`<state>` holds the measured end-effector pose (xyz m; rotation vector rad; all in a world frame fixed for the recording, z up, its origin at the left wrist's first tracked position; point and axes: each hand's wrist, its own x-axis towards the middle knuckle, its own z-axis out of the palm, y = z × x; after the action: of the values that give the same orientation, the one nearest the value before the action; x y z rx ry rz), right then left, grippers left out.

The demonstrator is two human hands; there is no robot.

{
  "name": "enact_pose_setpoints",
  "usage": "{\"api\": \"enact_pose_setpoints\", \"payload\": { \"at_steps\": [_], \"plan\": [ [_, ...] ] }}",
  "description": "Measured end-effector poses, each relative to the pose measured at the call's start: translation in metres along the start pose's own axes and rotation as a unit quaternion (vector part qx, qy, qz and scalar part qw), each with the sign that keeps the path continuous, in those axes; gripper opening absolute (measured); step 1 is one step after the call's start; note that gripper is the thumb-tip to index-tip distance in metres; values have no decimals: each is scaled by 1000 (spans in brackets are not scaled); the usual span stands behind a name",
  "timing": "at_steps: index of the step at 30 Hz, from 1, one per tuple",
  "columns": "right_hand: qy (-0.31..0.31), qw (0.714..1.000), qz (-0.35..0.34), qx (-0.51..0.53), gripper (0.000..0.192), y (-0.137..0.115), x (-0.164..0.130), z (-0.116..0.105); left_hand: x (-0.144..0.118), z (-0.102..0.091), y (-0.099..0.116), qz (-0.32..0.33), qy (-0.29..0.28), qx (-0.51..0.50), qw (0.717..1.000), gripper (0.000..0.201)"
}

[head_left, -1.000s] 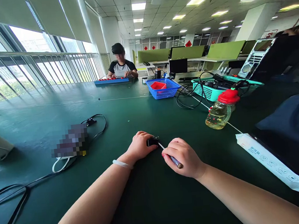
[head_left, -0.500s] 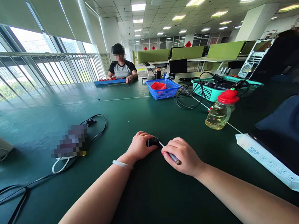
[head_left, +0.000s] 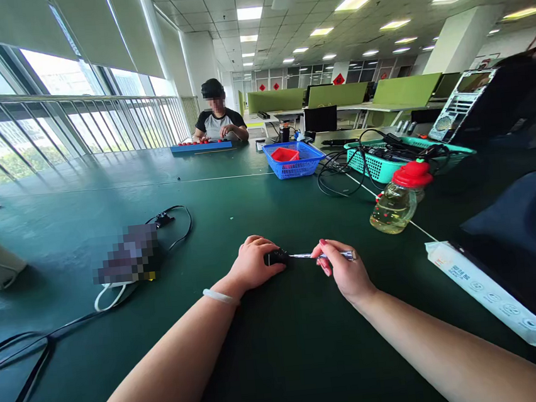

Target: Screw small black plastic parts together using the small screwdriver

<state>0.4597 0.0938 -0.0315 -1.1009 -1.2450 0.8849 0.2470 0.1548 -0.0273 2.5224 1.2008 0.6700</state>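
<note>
My left hand [head_left: 254,263] is closed around a small black object [head_left: 278,256] low over the dark green table [head_left: 245,361]; the fingers cover part of it, and I cannot make out its kind. In my right hand [head_left: 345,269] is a slim screwdriver [head_left: 302,256], pinched between thumb and fingers. Its metal shaft points left, with the tip at the right side of the black object; whether it touches is too small to tell. The handle lies almost level and its end sticks out beyond my fingers.
A dark device with cables [head_left: 128,255] lies left. Ahead are a blue basket [head_left: 293,170] and a teal basket [head_left: 373,168] of cables. To the right stand a red-lidded bottle [head_left: 394,208] and a white packet [head_left: 496,302]. A person [head_left: 220,120] sits across the table behind a blue tray [head_left: 201,147].
My right hand has moved a little right and turned, so the screwdriver has swung from slanting down to the right to nearly level. My left hand has stayed on the black object.
</note>
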Motion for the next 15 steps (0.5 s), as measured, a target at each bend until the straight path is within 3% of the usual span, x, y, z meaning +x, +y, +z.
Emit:
{"api": "enact_pose_setpoints", "payload": {
  "at_steps": [6, 15],
  "plan": [
    [-53, 997, -34, -33, 45, -6, -5, 2, 0, 0, 0, -24, 6, 2, 1000, 36],
    [-100, 958, -209, -168, 34, -17, -11, 2, 0, 1, -2, -5, 15, -4, 1000, 34]
  ]
}}
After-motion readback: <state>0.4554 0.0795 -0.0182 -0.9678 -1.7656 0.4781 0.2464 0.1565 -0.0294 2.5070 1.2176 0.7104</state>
